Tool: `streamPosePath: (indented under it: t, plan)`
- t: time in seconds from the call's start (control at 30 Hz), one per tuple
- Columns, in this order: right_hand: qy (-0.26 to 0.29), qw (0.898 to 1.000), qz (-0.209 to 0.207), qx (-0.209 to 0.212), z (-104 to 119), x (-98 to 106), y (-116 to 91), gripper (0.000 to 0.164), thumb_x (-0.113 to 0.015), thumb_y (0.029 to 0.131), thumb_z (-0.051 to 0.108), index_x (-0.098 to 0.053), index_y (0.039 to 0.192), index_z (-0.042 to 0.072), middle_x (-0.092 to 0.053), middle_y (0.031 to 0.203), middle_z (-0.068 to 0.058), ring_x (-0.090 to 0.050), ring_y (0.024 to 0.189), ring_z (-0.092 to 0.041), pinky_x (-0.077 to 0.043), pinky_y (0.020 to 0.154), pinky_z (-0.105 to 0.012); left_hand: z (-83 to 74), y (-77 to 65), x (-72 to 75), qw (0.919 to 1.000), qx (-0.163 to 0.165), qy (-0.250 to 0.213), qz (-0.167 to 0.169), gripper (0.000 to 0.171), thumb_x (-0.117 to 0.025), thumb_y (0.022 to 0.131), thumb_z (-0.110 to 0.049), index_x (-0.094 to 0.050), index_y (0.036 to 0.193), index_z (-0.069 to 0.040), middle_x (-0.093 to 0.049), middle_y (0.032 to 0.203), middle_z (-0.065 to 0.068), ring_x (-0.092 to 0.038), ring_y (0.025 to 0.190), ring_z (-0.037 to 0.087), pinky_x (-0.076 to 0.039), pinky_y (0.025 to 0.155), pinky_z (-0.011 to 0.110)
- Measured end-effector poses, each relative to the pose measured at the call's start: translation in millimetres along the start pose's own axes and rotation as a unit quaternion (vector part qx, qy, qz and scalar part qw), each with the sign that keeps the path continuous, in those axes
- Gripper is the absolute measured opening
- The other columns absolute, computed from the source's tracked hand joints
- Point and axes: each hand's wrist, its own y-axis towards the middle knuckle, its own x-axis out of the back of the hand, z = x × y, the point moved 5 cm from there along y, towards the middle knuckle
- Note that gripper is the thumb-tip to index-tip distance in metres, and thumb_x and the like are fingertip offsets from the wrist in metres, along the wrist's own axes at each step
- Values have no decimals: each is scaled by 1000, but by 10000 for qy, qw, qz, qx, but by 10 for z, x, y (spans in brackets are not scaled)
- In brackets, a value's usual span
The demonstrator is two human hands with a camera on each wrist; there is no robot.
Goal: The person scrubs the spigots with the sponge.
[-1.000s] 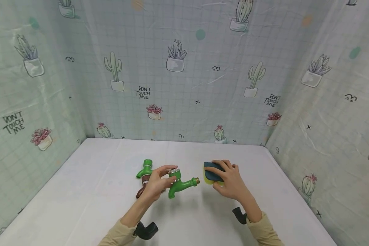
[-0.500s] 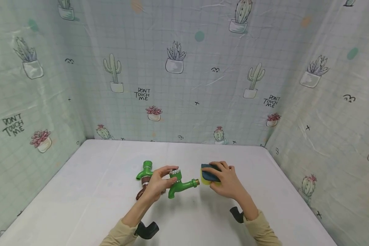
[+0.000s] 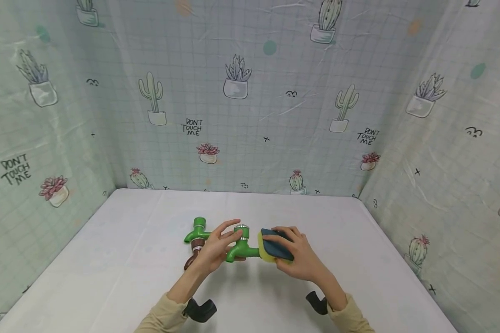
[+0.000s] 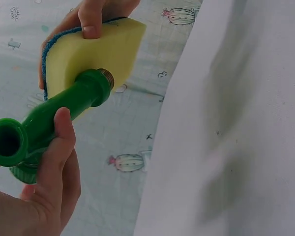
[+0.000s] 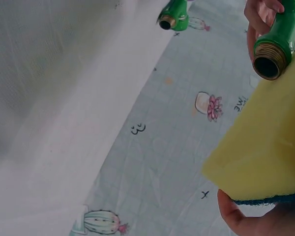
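Observation:
My left hand point(image 3: 214, 249) grips a green tap point(image 3: 242, 251) above the table, with its threaded brass end toward the right. In my right hand point(image 3: 303, 258) is a yellow sponge point(image 4: 98, 49) with a dark blue scouring side. The sponge's yellow face lies against the spout-side neck by the brass thread point(image 5: 268, 61) and hides that end in the head view. My right thumb and fingers pinch the sponge's edges. Seen from the left wrist, the tap's open spout mouth point(image 4: 7, 142) faces the camera.
A second green tap point(image 3: 198, 227) with a dark brown handled part point(image 3: 197, 245) is on the white table point(image 3: 87, 259), left of my left hand and partly hidden by it. Patterned cactus cloth point(image 3: 250, 115) walls the back and sides. Black curved pieces point(image 3: 201, 311) sit at both wrists.
My right hand has moved left and slightly down, bringing the sponge from apart to against the tap's threaded end. The left hand's fingers have shifted and the tap has turned slightly.

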Motion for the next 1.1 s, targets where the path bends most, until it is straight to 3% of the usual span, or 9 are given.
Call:
streamPosePath:
  t: [0.17,0.3,0.4,0.5,0.6,0.7,0.8,0.97,1.1]
  plan:
    - [150,9999,-14,64,46,-13,-26,59,-65,70,21,-48,123,39,-48,126,0,-40,108,-15,-33,71,-33,50,5,-4,9991,410,-117,-9,56,-61,84,-14,-35,133,-7,-46,117,22,-64,80,20,-55,71,45]
    - [148,9998,52,132,77,-9,-44,58,-65,71,21,-48,123,39,-48,126,0,-40,108,-15,-34,73,-33,67,-6,-27,9981,614,-10,45,59,-62,80,-4,-35,133,-1,-51,112,21,-63,78,16,-56,71,34]
    - [79,9999,15,136,60,20,-55,58,-64,71,22,-48,124,39,-48,126,1,-40,108,-14,-35,73,-33,55,-12,-42,9986,531,47,54,59,-61,79,-3,-36,133,-2,-57,105,16,-63,77,13,-55,71,34]
    - [12,9997,-210,155,15,99,-41,59,-65,69,21,-49,123,38,-49,125,1,-40,106,-14,-35,73,-34,17,-5,-41,9995,291,-81,-78,58,-61,80,-5,-38,134,-7,-62,91,7,-64,77,13,-54,73,43]
    - [-40,9986,-495,194,-6,198,3,59,-66,68,19,-50,123,35,-50,125,-1,-41,106,-16,-36,72,-35,-27,6,-36,9986,57,-189,-492,51,-64,80,-9,-44,127,-8,-62,88,6,-64,76,15,-54,71,47]
    - [-192,9970,-685,299,28,261,77,58,-65,68,19,-51,123,33,-49,126,-3,-40,106,-18,-34,71,-36,-45,24,-53,9971,-55,-70,-753,39,-66,79,-13,-49,111,-1,-59,86,7,-62,71,14,-55,68,45]
    - [-394,9961,-691,391,86,257,170,57,-64,69,21,-51,123,34,-47,128,-3,-38,108,-19,-33,71,-36,-29,30,-105,9984,-30,198,-530,35,-65,81,-18,-49,104,3,-59,78,5,-62,66,13,-55,69,42]
    - [-638,9964,-471,315,115,162,291,54,-62,71,24,-50,123,37,-47,128,-2,-38,108,-18,-31,72,-35,2,16,-206,9993,95,279,223,46,-60,85,-19,-46,118,10,-64,86,7,-65,72,15,-54,77,42]
    - [-650,9970,-370,203,104,105,302,55,-61,71,24,-49,122,39,-48,126,-1,-38,106,-16,-30,71,-33,8,2,-215,9996,50,220,167,44,-57,87,-15,-46,120,11,-65,94,14,-66,80,20,-53,79,44]
